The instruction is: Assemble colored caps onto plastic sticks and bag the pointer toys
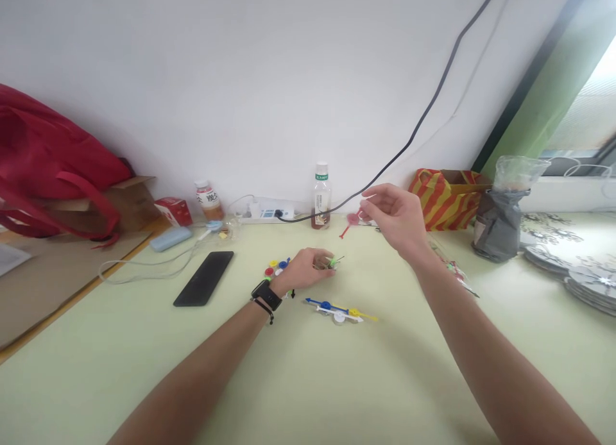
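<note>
My right hand (395,217) is raised above the table, thumb and fingertips pinching one end of a red arrow spinner (353,220) with a round middle. Lower and to the left, my left hand (307,268) is curled around small pieces, among them a green piece (332,263) and a thin dark tip. How many pieces lie in that grasp is hidden. Just in front on the table lie a blue arrow spinner (326,305), a white arrow spinner (339,317) and a yellow arrow spinner (355,312), close together. Several coloured pieces (269,272) lie beside my left wrist, partly covered.
A black phone (204,279) lies at left, near a pale blue power bank (171,238) with a white cable. Along the wall stand a bottle (321,196), a power strip (269,211) and a striped bag (445,201). Stacked silvery discs (594,285) sit at far right.
</note>
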Available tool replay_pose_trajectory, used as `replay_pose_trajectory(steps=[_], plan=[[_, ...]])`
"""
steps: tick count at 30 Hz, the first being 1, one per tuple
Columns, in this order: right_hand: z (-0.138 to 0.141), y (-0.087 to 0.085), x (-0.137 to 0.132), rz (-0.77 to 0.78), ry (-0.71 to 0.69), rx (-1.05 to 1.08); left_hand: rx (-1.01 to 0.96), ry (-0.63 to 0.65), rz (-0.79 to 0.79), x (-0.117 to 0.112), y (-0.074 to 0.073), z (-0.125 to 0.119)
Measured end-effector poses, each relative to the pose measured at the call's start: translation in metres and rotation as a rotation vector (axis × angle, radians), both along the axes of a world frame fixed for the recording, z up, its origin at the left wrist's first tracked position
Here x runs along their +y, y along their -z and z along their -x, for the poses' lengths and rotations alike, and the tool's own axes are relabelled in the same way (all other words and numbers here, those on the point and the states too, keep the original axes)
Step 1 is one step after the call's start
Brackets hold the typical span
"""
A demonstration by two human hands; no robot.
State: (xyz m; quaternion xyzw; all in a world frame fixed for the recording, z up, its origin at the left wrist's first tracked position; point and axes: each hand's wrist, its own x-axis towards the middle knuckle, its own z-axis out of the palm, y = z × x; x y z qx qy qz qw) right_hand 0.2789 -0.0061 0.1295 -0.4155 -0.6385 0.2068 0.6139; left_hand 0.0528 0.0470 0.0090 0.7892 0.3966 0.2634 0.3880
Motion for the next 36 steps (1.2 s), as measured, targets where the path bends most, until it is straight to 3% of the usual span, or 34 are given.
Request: replay_pose_trajectory(steps=[5,9,15,23,29,36], plan=[[0.016,0.013,0.0,-0.114,0.123,-0.136,0.022,0.001,-0.049,-0.005,-0.005,-0.002],[0.018,0.014,-0.005,-0.207,0.187,-0.32,0.039,-0.025,-0.047,-0.007,-0.006,-0.003],[0.018,0.019,-0.001,-0.015,0.129,-0.672,0.011,0.017,-0.079,-0.007,-0.005,-0.003],[0.027,0.028,0.007,0.212,0.032,-0.455,0.028,-0.014,-0.089,-0.007,-0.003,-0.005],[0.023,0.026,0.004,0.078,0.034,-0.713,-0.019,0.049,-0.08,-0.007,-0.003,-0.004],[0.013,0.024,0.004,0.127,-0.017,-0.821,0.021,0.013,-0.096,-0.007,-0.004,-0.004]])
